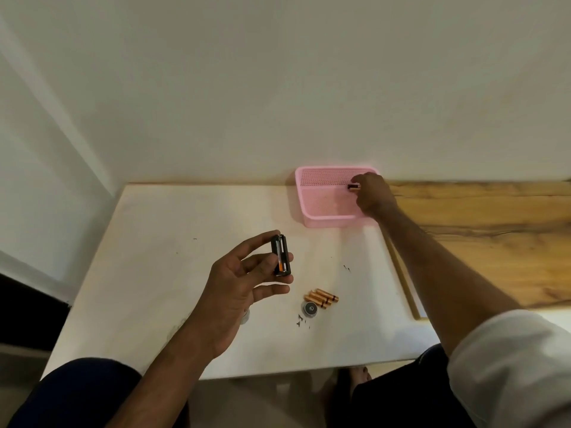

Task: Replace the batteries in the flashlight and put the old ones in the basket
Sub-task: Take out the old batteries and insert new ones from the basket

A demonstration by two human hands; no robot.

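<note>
My left hand (244, 282) holds a black battery holder (281, 255) upright above the white table, with an orange-and-black battery showing inside it. My right hand (372, 194) reaches over the pink basket (321, 219) at the back of the table and pinches a small dark battery (353, 187) in its fingertips above the basket's right side. Three copper-coloured batteries (323, 298) lie side by side on the table, right of my left hand. A round black flashlight cap (310, 308) sits just beside them. A pale flashlight part (244, 317) peeks out under my left wrist, mostly hidden.
The white table (154, 288) meets a wooden surface (479, 230) on the right. The wall rises right behind the basket. Small dark specks lie near the cap. My knees and a foot show below the table's front edge.
</note>
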